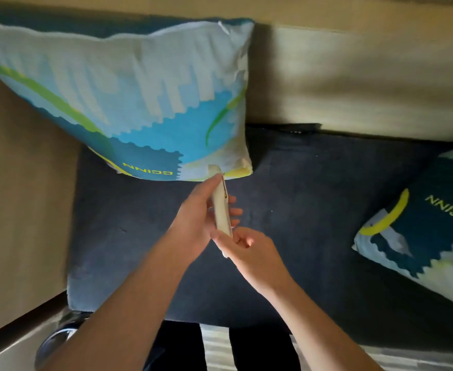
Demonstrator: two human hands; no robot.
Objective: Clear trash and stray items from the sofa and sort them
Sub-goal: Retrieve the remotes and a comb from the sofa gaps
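Both hands hold one flat, pale item [222,210] edge-on above the dark sofa seat [313,196]: the left hand [196,218] wraps its upper part, and the right hand [249,247] pinches its lower end. What it is cannot be told, perhaps a slim packet or card. Just beyond the hands a blue patterned cushion [129,103] leans on the backrest; a second cushion [420,236] lies well off to the right. The visible seat looks free of litter, so collection seems nearly done, with this item not yet sorted.
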